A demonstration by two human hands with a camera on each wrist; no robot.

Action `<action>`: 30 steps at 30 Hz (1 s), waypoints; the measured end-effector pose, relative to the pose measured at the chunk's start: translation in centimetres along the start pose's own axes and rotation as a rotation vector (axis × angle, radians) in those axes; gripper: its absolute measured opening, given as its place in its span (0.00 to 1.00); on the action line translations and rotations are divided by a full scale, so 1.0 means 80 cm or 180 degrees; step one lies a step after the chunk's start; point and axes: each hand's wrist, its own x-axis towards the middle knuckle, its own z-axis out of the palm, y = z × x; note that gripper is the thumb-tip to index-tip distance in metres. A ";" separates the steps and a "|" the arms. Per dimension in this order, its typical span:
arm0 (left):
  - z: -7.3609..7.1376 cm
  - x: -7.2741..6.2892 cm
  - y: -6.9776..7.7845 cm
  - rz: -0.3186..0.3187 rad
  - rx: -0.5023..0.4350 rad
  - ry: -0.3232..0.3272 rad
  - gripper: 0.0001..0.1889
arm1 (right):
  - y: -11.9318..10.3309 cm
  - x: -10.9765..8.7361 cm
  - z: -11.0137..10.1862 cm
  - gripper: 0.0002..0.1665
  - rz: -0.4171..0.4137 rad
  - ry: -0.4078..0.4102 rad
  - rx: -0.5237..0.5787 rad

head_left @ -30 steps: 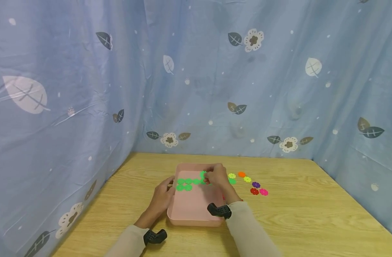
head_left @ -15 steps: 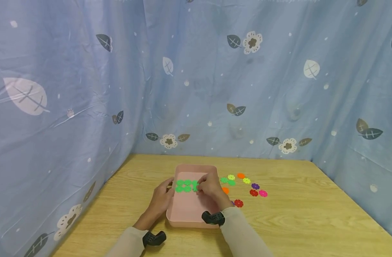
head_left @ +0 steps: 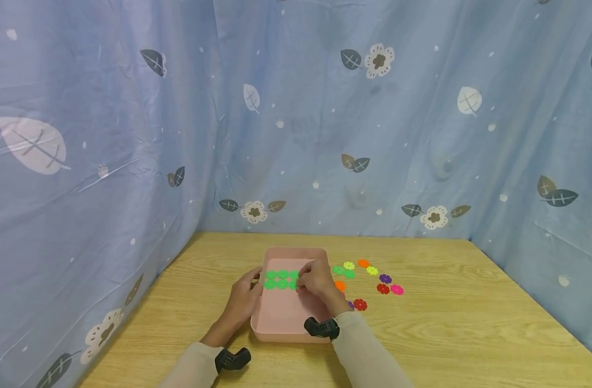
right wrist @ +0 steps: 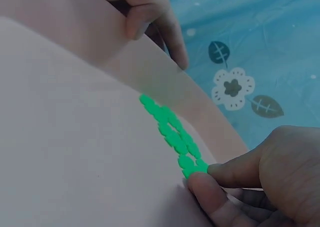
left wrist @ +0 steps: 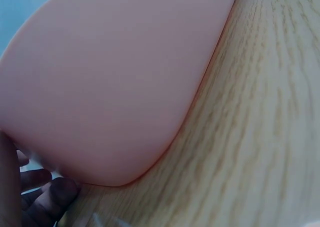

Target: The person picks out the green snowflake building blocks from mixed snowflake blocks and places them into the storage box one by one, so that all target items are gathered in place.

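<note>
A pink tray (head_left: 283, 318) lies on the table, with small green flower-shaped discs (head_left: 282, 275) set side by side in two rows across it. My left hand (head_left: 244, 296) grips the tray's left wall; in the left wrist view its fingers (left wrist: 50, 197) curl at the tray's outer side (left wrist: 115, 87). Over the tray's right half, my right hand (head_left: 319, 283) pinches a green flower disc (right wrist: 194, 171) at the right end of the rows between thumb and index finger. The right hand covers part of that end in the head view.
Right of the tray lie loose flower discs: green (head_left: 349, 274), yellow (head_left: 372, 270), orange (head_left: 363, 263), purple (head_left: 385, 278), red (head_left: 360, 305) and pink (head_left: 397, 290). A blue patterned curtain (head_left: 315, 134) surrounds the wooden table (head_left: 451, 312).
My right hand has moved left and nearer from the tray's far right, bringing green discs to the right end of the rows. In the last half second it hardly shifts. The left hand stays put.
</note>
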 end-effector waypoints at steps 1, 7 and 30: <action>0.000 0.000 0.000 0.0015 0.0000 -0.0003 0.26 | -0.001 0.000 0.000 0.08 -0.0020 0.0015 -0.0027; -0.001 0.003 0.002 0.0042 -0.0032 -0.0019 0.26 | -0.004 0.001 -0.001 0.05 -0.0212 0.0219 -0.0319; 0.003 -0.001 -0.002 -0.0034 0.0010 0.0027 0.25 | 0.006 -0.025 -0.073 0.05 -0.0436 0.0938 -0.0476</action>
